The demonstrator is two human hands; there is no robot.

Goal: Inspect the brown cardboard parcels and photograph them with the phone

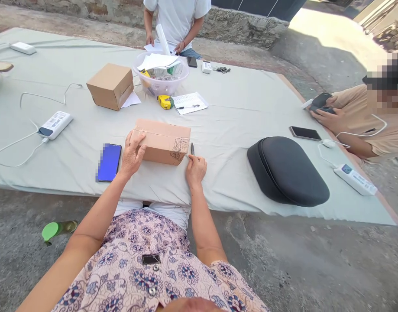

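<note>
The left hand [133, 154] lies with fingers spread against the cardboard box [163, 141] on the sheet [237, 112]; the right hand [195, 168] pinches a pen [192, 149] beside it.

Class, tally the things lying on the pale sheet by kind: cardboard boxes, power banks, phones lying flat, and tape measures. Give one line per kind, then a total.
Cardboard boxes: 2, one under the left hand at, one at
Power banks: 3, at
Phones lying flat: 3, at
Tape measures: 1, yellow
Total: 9
</note>
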